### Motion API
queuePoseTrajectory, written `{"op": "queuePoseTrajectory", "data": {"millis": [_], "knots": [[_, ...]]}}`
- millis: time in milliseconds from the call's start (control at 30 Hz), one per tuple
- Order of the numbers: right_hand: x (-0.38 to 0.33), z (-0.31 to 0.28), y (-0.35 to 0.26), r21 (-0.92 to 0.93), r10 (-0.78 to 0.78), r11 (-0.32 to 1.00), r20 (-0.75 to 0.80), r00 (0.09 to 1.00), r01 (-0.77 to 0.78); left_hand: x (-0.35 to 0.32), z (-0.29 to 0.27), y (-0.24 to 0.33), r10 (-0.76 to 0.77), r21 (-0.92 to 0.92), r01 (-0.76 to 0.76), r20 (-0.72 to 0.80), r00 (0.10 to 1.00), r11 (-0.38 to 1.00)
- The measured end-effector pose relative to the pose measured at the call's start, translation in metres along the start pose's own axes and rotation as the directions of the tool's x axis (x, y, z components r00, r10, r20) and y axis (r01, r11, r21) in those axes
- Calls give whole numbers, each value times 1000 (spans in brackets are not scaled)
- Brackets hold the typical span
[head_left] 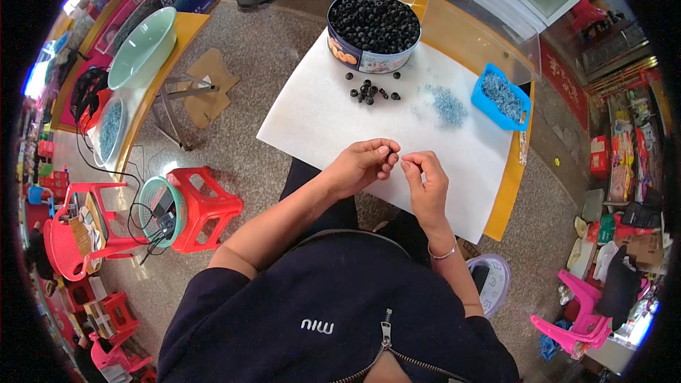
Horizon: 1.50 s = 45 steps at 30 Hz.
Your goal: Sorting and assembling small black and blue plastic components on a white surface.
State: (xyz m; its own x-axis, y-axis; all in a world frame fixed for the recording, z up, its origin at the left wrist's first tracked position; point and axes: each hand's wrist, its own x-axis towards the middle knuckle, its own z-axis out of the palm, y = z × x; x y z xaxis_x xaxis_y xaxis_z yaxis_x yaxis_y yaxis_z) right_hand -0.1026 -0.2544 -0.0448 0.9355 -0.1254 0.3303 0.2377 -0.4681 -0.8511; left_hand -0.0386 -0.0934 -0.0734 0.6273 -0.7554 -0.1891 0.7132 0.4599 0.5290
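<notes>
My left hand point(360, 167) is closed, pinching a small black bead point(390, 152) between thumb and fingertips above the white sheet point(305, 113). Close beside it, my right hand point(428, 184) has thumb and finger pressed together; whatever is between them is too small to make out. Farther off on the sheet lie several loose black beads point(366, 91). Behind these stands a round tub point(376, 64) heaped with black beads point(374, 23). To the right spreads a pile of tiny pale blue beads point(448, 106), and a blue plastic basket point(520, 126) holds more of them.
The sheet covers a yellow table point(505, 207) with a clear plastic panel point(475, 21) along its far right side. At left, a second table carries a pale green basin point(145, 46). Red stools point(206, 206) and a red chair point(60, 237) stand on the floor.
</notes>
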Motion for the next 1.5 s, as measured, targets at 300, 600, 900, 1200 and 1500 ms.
{"op": "queuePoseTrajectory", "data": {"millis": [300,600,900,1200,1500], "knots": [[-1,-1,-1,24,14,1000,-30,999,-14,0,2,0,53,13,-54,42,998,998],[28,-1,-1,-324,-270,902,89,959,284,11,6,-4,90,258,-74,-51,995,963],[224,-96,43,-665,-504,706,-229,833,244,6,-8,8,-7,239,32,-103,995,970],[174,-48,51,-458,-206,875,-53,977,160,7,-25,8,-2,43,1,26,1000,999],[123,24,69,-573,-237,755,216,947,319,8,-31,8,4,37,-8,92,996,999]]}}
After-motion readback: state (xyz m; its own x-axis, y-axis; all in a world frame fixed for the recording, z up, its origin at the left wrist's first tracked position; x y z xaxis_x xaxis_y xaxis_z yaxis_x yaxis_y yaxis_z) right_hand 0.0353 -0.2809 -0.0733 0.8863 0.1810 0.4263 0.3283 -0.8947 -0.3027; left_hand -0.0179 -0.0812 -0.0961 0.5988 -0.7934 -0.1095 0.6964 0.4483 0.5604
